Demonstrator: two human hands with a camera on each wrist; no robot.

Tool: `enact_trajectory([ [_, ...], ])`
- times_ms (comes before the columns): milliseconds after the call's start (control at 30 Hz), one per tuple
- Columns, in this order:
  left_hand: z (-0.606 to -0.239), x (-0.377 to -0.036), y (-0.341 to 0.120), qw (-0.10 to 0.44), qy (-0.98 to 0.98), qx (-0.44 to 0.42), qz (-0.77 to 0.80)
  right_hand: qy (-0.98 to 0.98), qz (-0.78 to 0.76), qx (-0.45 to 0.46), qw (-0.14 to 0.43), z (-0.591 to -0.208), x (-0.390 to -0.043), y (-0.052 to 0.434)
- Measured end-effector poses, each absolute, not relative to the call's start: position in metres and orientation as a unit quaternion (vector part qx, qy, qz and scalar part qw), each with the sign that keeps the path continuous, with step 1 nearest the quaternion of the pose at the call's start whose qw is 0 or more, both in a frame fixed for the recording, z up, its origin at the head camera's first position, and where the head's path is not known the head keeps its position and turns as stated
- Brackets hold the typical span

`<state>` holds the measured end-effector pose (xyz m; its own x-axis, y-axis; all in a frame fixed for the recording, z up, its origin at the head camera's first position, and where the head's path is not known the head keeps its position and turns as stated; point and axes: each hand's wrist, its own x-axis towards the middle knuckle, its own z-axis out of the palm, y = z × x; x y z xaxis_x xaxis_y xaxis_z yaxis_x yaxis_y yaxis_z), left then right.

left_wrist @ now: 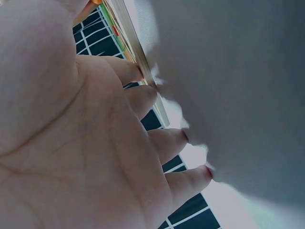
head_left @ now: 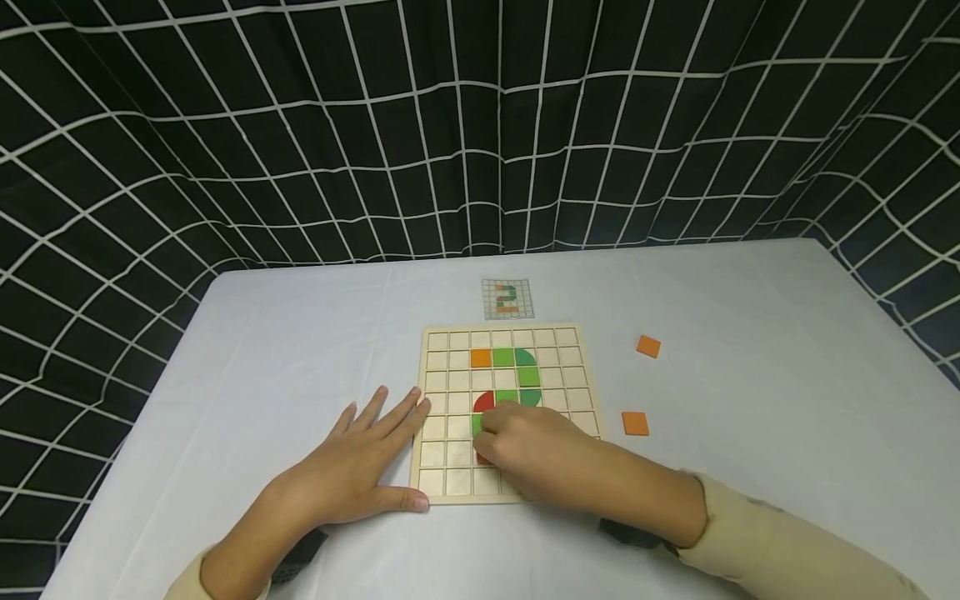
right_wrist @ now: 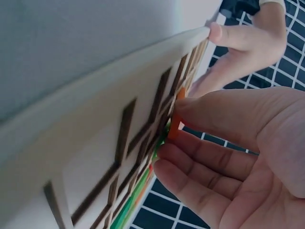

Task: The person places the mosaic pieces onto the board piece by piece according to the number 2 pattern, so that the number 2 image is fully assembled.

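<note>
A wooden grid board [head_left: 448, 454] lies on the white table [head_left: 300, 350], with orange, green and red tiles [head_left: 506, 358] set in its upper cells. My right hand [head_left: 495, 437] rests on the board's lower middle and pinches a small orange-red tile [right_wrist: 175, 123] between thumb and fingers, held edge-on against the board [right_wrist: 95, 143]. In the head view only a sliver of that tile [head_left: 483, 458] shows under the hand. My left hand [head_left: 375, 454] lies flat on the table, straight fingers [left_wrist: 143, 93] touching the board's left edge [left_wrist: 136, 45], thumb at its front corner.
Two loose orange square tiles [head_left: 648, 346] [head_left: 635, 423] lie on the table right of the board. A small pattern card [head_left: 507, 298] sits just beyond the board. A black curtain with a white grid [head_left: 480, 125] closes off the back and sides.
</note>
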<state>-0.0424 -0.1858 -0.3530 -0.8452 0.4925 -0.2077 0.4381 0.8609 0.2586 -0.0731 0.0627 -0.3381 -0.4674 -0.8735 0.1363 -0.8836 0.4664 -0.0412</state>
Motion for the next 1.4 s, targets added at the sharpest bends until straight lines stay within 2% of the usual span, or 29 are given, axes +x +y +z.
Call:
enact_trajectory([
  [533, -0.354, -0.042, -0.186, 0.132, 0.956, 0.242, 0.101, -0.841, 0.009, 0.539, 0.045, -0.337, -0.068, 0.057],
  [600, -0.354, -0.042, -0.185, 0.132, 0.956, 0.241, 0.100, -0.839, 0.010, 0.543, 0.032, -0.334, -0.066, 0.062],
  [733, -0.355, -0.042, -0.184, 0.133, 0.957, 0.240, 0.097, -0.838, 0.078, 0.538, -0.040, -0.325, -0.061, 0.084],
  [833, -0.355, -0.042, -0.185, 0.133, 0.957, 0.241, 0.092, -0.842, 0.140, 0.516, -0.076, -0.320, -0.061, 0.105],
  [933, -0.355, -0.043, -0.185, 0.131, 0.957, 0.242, 0.091, -0.860, 0.150, 0.483, -0.065, -0.319, -0.064, 0.129],
  [1167, -0.354, -0.043, -0.185, 0.136, 0.957, 0.240, 0.093, -0.936, 0.078, 0.340, -0.051, -0.321, -0.073, 0.176],
  [1400, -0.353, -0.043, -0.184, 0.138, 0.956, 0.240, 0.092, -0.944, 0.071, 0.317, -0.056, -0.328, -0.080, 0.186],
])
